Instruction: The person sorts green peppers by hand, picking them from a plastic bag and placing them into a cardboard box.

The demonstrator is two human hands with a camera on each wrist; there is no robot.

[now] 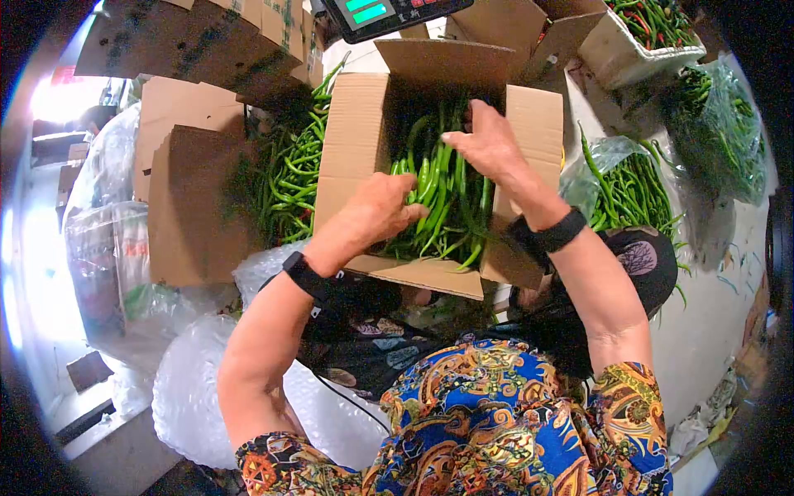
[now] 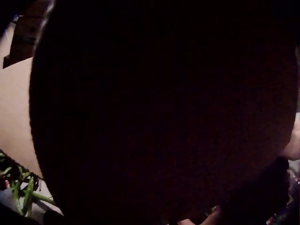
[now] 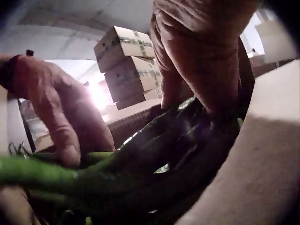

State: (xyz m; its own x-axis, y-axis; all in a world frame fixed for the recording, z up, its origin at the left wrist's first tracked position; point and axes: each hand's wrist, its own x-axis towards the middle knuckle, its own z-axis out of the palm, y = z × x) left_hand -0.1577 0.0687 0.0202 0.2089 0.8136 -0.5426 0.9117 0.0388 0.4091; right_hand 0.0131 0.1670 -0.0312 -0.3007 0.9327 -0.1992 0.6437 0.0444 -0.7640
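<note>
An open cardboard box [image 1: 351, 157] stands in front of the person, with long green chili peppers [image 1: 442, 190] lying lengthwise in it. At the near left of the pile is the left hand [image 1: 376, 211], its thumb and fingers apart and touching the peppers. The right hand [image 1: 492, 149] reaches over the box's right side, thumb spread from the fingers. In the right wrist view, the right hand [image 3: 201, 56] points down onto the peppers [image 3: 154, 150], fingertips partly hidden among them. There the left hand [image 3: 65, 108] rests fingertips on a pepper. Darkness fills most of the left wrist view.
A heap of green chilies [image 1: 289, 178] lies left of the box. A scale with a lit display [image 1: 389, 12] stands beyond it. To the right are bagged chilies [image 1: 624, 190] and a white foam box [image 1: 645, 62]. Cardboard cartons [image 1: 207, 41] stand at the far left.
</note>
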